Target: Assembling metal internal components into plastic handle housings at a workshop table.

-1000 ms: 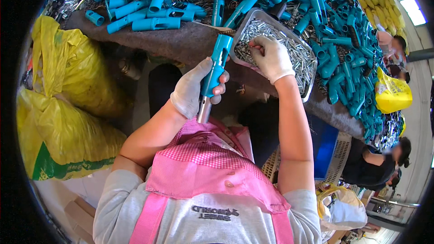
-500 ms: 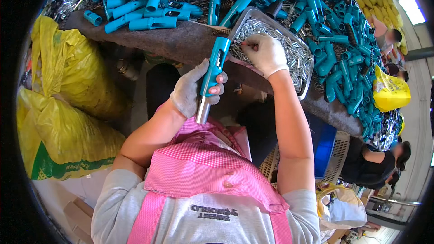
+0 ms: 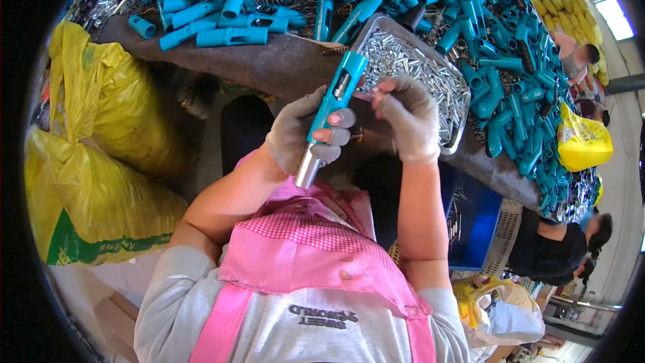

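My left hand (image 3: pixel 312 131), in a grey-white glove with bare fingertips, is wrapped round a teal slotted tube (image 3: pixel 341 87). The tube slants up and to the right. A shiny silver metal sleeve (image 3: pixel 308 170) sticks out of its lower end, and dark metal shows inside the slot. Just right of the tube, my gloved right hand (image 3: pixel 411 117) has its fingertips drawn together in a pinch; whatever lies between them is too small and blurred to name. Behind that hand stands a grey tray (image 3: pixel 463 115) full of small silver metal pins (image 3: pixel 403 60).
Teal tubes (image 3: pixel 232 35) and springs are heaped across the dark table (image 3: pixel 289 60). Yellow sacks (image 3: pixel 114 107) stand at the left. Below the table's right side is a blue crate (image 3: pixel 477 228), beside a yellow-white bag (image 3: pixel 504 309). Other people (image 3: pixel 561 245) are at the right.
My right hand has lifted out of the pins and come left and nearer, beside the tube. My left hand and the tube have shifted slightly right, with the tube leaning further over.
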`<state>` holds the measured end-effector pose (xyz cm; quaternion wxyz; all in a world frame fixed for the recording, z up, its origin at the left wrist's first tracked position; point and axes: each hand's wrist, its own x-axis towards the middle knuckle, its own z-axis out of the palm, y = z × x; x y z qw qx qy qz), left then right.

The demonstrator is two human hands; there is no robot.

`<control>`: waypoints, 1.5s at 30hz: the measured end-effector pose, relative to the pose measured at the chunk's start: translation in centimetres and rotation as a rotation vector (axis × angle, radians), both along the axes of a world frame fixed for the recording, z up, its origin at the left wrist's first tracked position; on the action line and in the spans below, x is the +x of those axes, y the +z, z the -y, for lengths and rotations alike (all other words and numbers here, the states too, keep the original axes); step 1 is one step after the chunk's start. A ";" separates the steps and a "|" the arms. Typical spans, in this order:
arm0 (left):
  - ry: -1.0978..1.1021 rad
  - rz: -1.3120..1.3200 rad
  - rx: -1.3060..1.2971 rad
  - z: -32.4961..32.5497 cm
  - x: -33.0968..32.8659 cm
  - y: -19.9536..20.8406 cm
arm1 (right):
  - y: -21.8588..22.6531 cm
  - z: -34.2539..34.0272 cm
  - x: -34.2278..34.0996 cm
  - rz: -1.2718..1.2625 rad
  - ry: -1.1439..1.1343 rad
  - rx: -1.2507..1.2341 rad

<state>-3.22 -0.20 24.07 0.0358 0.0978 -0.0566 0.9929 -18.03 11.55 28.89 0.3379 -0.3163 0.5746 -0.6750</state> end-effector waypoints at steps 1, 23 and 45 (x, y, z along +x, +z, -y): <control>-0.064 -0.035 0.045 -0.2 -0.1 0.1 | 0.4 -0.4 1.0 0.075 0.055 0.015; 0.412 0.285 -0.816 -1.4 0.7 2.0 | -3.3 -2.6 7.1 0.009 0.601 0.371; 0.462 0.569 -1.011 2.0 3.3 3.2 | 4.1 3.9 -14.7 -0.269 -0.142 -0.053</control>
